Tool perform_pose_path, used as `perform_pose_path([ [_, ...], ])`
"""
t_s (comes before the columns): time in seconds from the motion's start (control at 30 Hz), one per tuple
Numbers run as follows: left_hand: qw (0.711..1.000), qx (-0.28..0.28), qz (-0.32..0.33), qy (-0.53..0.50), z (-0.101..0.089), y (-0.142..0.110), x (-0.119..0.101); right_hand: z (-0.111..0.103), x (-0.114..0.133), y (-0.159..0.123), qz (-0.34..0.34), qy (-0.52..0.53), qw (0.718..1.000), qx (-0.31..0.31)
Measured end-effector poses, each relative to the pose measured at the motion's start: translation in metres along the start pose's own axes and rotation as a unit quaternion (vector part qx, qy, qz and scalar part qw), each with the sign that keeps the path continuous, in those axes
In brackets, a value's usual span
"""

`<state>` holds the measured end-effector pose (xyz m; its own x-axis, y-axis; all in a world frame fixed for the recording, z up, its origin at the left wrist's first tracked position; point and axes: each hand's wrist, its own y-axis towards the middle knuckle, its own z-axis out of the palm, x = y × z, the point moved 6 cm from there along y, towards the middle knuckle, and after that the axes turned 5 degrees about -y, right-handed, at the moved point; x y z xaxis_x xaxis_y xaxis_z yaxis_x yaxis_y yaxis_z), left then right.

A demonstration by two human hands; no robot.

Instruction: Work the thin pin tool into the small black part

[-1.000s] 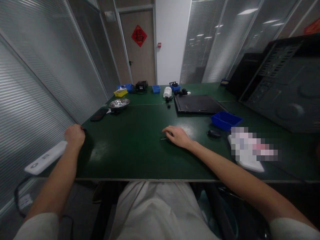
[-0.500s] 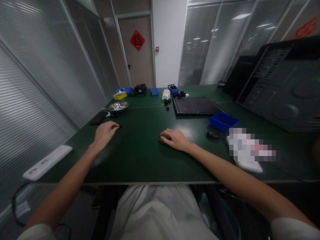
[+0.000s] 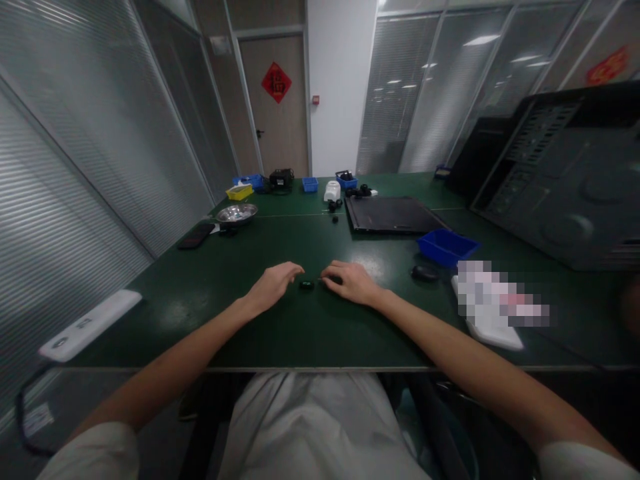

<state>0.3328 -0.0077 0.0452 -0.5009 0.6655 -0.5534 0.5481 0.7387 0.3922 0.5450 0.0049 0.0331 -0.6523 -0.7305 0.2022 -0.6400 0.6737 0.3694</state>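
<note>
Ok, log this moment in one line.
Left hand: open, beside small black item | Right hand: holding thin rod | Farther right: mouse, blue tray

Both forearms reach forward and slant inward, the left forearm (image 3: pixel 197 352) from lower left, the right forearm (image 3: pixel 445 340) from lower right. The left hand (image 3: pixel 273 287) lies palm inward, its fingers (image 3: pixel 291 268) extended and loosely parted from the thumb. The right hand (image 3: pixel 354 283) faces it, well bent fingers curled toward the opposing thumb, fingertips near but apart from the left's.
</note>
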Motion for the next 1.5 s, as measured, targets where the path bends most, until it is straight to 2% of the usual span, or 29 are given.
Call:
perform_pose_path([
  [0.13, 0.999, -0.012, -0.032, -0.016, 0.001, 0.001, 0.016, -0.001, 0.004, -0.001, -0.007, 0.014, 1.000, -0.002],
  [0.33, 0.998, 0.060, -0.004, -0.020, 0.015, 0.004, 0.002, 0.001, 0.013, -0.001, -0.017, 0.021, 1.000, -0.002],
  [0.53, 0.996, 0.077, 0.009, -0.032, 0.023, 0.004, -0.004, 0.002, 0.012, 0.000, -0.014, 0.032, 0.999, 0.006],
  [0.8, 0.998, 0.055, -0.002, -0.045, 0.024, 0.003, 0.001, -0.001, 0.013, 0.000, -0.002, 0.023, 1.000, 0.015],
  [1.1, 0.996, 0.039, -0.020, -0.078, 0.019, 0.003, -0.007, -0.002, 0.015, -0.002, -0.019, 0.069, 0.997, -0.009],
  [1.3, 0.997, 0.051, -0.004, -0.058, 0.025, 0.002, -0.007, 0.000, 0.020, -0.002, -0.030, 0.018, 0.999, 0.020],
  [1.5, 0.997, 0.041, -0.003, -0.072, 0.027, 0.003, -0.009, 0.005, 0.024, -0.001, -0.034, 0.032, 0.999, 0.012],
])
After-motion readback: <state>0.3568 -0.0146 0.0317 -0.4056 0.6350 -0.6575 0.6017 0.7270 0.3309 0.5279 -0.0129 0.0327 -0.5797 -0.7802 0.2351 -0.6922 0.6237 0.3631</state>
